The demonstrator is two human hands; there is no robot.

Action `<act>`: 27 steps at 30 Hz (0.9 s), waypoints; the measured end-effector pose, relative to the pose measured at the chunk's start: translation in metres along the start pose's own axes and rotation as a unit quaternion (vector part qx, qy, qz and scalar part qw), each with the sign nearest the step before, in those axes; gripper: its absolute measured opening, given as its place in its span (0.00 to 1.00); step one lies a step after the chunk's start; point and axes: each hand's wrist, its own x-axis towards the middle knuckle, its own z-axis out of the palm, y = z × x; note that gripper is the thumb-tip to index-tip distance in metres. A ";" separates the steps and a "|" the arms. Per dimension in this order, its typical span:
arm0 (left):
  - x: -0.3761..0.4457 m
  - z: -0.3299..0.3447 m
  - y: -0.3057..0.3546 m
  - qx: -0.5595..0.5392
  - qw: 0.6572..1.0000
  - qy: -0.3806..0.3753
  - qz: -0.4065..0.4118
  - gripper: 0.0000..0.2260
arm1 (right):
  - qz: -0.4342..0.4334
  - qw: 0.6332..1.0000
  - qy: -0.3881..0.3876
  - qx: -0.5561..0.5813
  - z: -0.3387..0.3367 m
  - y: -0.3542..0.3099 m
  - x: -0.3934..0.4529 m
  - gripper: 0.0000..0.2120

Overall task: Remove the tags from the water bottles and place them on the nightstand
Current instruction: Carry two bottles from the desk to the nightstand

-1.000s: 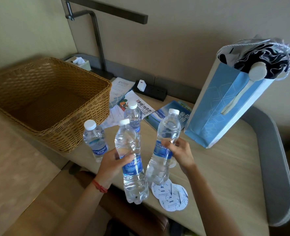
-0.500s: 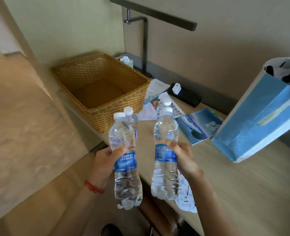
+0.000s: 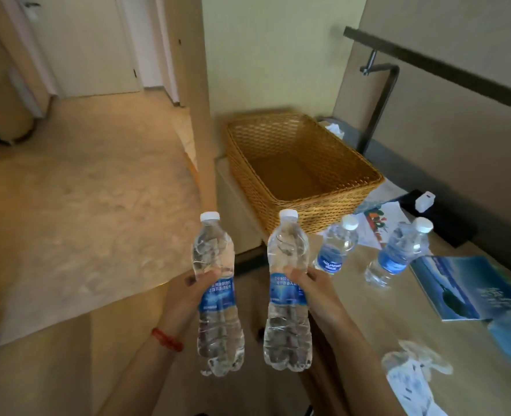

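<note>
Head view only: four water bottles total, all with white caps and blue labels. Two are held up in the air, upright, over the floor at the near-left edge of the desk (image 3: 368, 310); two stand on the desk. Left hand (image 3: 188, 291) is wrapped tight around the left held bottle (image 3: 216, 292) at its label, thumb across the front, one red cord bracelet (image 3: 167, 340) on that wrist. Right hand (image 3: 315, 291) is wrapped tight around the right held bottle (image 3: 287, 291) at its label, fingers curled over the front. The two held bottles are side by side, apart, not touching. No neck tag visible on either one. On the desk, first standing bottle (image 3: 335, 250) sits just right of the right hand, near the front corner of one wicker basket (image 3: 317, 211); second standing bottle (image 3: 398, 252) is further right, apart from the first. Paper tags (image 3: 413, 376) lie flat on the desk at lower right, white with pale print, blurred, count unclear, looks like two or more overlapping. One blue booklet (image 3: 470, 289) lies right of the second standing bottle. One loose leaflet (image 3: 380, 223) sits behind the standing bottles. One black desk lamp (image 3: 380, 103) stands behind the basket. Nightstand can't be picked out.
</note>
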 end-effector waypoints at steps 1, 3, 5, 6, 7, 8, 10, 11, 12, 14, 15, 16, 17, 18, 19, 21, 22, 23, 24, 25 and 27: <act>0.003 -0.013 0.000 -0.006 1.000 0.014 -0.003 0.06 | 0.004 1.000 -0.012 0.000 0.013 -0.001 0.004 0.05; 0.009 -0.037 0.000 -0.019 0.999 0.042 -0.010 0.05 | 0.014 0.999 -0.034 -0.004 0.037 -0.003 0.011 0.05; 0.015 -0.060 0.000 -0.024 0.997 0.066 -0.015 0.05 | 0.018 0.998 -0.054 -0.018 0.059 -0.003 0.020 0.05; 0.018 -0.072 -0.001 -0.025 0.997 0.074 -0.015 0.05 | 0.017 0.998 -0.061 -0.025 0.070 -0.003 0.024 0.05; 0.021 -0.084 -0.001 -0.028 0.996 0.080 -0.014 0.05 | 0.016 0.997 -0.066 -0.031 0.080 -0.003 0.028 0.05; 0.024 -0.095 -0.002 -0.029 0.996 0.086 -0.014 0.04 | 0.016 0.997 -0.071 -0.037 0.091 -0.002 0.032 0.04; 0.028 -0.118 -0.003 -0.033 0.995 0.094 -0.023 0.03 | 0.016 0.996 -0.079 -0.047 0.113 0.001 0.042 0.05; 0.031 -0.129 -0.004 -0.036 0.994 0.097 -0.029 0.05 | 0.017 0.995 -0.084 -0.054 0.125 0.003 0.047 0.06; 0.033 -0.141 -0.006 -0.038 0.994 0.099 -0.035 0.08 | 0.019 0.994 -0.089 -0.062 0.137 0.004 0.052 0.07; 0.035 -0.164 -0.009 -0.039 0.992 0.109 -0.044 0.10 | 0.024 0.992 -0.099 -0.072 0.162 0.008 0.061 0.07; 0.035 -0.175 -0.009 -0.041 0.991 0.116 -0.049 0.11 | 0.027 0.991 -0.107 -0.076 0.175 0.009 0.066 0.07; 0.035 -0.186 -0.010 -0.042 0.990 0.125 -0.050 0.11 | 0.030 0.989 -0.116 -0.081 0.188 0.011 0.070 0.07; 0.033 -0.198 -0.010 -0.042 0.988 0.138 -0.047 0.10 | 0.035 0.988 -0.125 -0.089 0.201 0.012 0.073 0.08; 0.031 -0.210 -0.011 -0.038 0.986 0.156 -0.043 0.10 | 0.043 0.986 -0.133 -0.096 0.215 0.013 0.077 0.09; 0.028 -0.221 -0.011 -0.034 0.983 0.177 -0.041 0.09 | 0.051 0.983 -0.141 -0.102 0.228 0.014 0.080 0.09; 0.021 -0.243 -0.014 -0.039 0.975 0.215 -0.040 0.09 | 0.057 0.978 -0.164 -0.116 0.254 0.014 0.085 0.10; 0.017 -0.254 -0.015 -0.044 0.971 0.233 -0.040 0.09 | 0.059 0.974 -0.179 -0.124 0.268 0.015 0.086 0.10; 0.012 -0.264 -0.016 -0.051 0.965 0.253 -0.040 0.08 | 0.061 0.969 -0.196 -0.134 0.282 0.015 0.088 0.10; 0.008 -0.270 -0.017 -0.056 0.961 0.268 -0.040 0.07 | 0.063 0.966 -0.207 -0.141 0.291 0.015 0.088 0.11; 0.003 -0.278 -0.017 -0.060 0.955 0.288 -0.038 0.05 | 0.065 0.961 -0.224 -0.150 0.302 0.016 0.089 0.10; -0.008 -0.295 -0.020 -0.054 0.939 0.339 -0.033 0.05 | 0.063 0.947 -0.268 -0.166 0.330 0.016 0.091 0.08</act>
